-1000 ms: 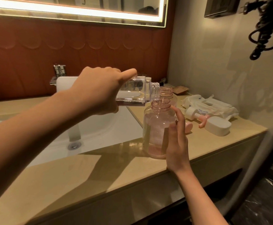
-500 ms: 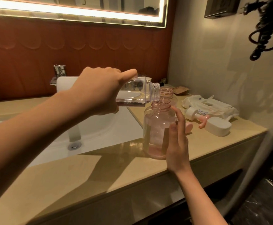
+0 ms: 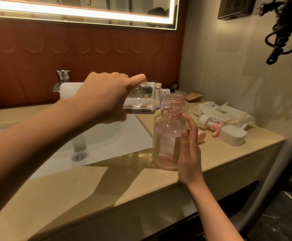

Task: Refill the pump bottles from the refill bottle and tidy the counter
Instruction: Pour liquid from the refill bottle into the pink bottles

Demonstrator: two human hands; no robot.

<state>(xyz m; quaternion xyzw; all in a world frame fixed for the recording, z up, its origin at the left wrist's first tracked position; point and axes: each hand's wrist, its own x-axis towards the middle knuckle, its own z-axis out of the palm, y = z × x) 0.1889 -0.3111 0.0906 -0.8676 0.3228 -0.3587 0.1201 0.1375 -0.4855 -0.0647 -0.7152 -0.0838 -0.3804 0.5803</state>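
Observation:
My left hand [image 3: 105,98] grips a clear square refill bottle [image 3: 147,100], tipped on its side with its threaded neck over the mouth of a pink-tinted pump bottle [image 3: 167,141]. That bottle stands uncapped on the beige counter [image 3: 82,186] with a little pink liquid at its bottom. My right hand [image 3: 189,152] steadies it from the right side, fingers against the glass. A second uncapped pink bottle [image 3: 177,99] stands just behind. Pink pump heads [image 3: 211,125] lie on the counter to the right.
A white sink basin [image 3: 98,143] with a chrome tap [image 3: 63,77] lies left of the bottles. A wet-wipes pack [image 3: 223,112] and a white case [image 3: 233,135] sit at the counter's right end. A dark coiled cord [image 3: 280,28] hangs on the right wall.
Almost nothing has moved. The refill bottle stays tipped over the pump bottle's mouth and both hands keep their hold.

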